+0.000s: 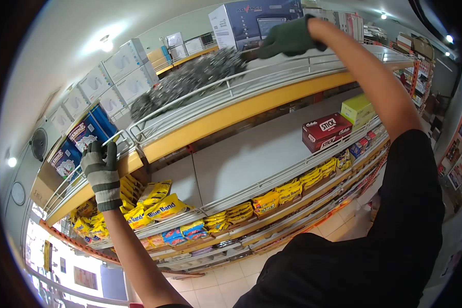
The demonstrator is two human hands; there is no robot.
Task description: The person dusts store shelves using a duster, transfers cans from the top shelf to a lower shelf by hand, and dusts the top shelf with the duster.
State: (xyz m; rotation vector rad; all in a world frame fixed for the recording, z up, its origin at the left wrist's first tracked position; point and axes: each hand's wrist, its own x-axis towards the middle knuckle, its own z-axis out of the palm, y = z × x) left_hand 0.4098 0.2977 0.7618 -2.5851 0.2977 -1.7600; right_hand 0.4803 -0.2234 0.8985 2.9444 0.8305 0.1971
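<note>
My right hand (pixel 287 40), in a dark green glove, is closed round the handle of a grey feather duster (pixel 195 77). The duster's fluffy head stretches leftward over the top shelf (pixel 179 115), along its white wire guard rail. My left hand (pixel 100 172), in a grey and black striped glove, is wrapped over the rail and yellow beam (pixel 129 163) at a joint of the top shelf. Just behind those fingers stand blue boxes (pixel 87 131).
White boxes (pixel 131 84) are stacked behind the duster, and a large blue carton (pixel 256 23) stands beyond my right hand. Below are yellow Blue Band packets (pixel 167 206), a dark red Stick box (pixel 326 132) and a green box (pixel 358 110). A tiled floor (pixel 215 295) lies underneath.
</note>
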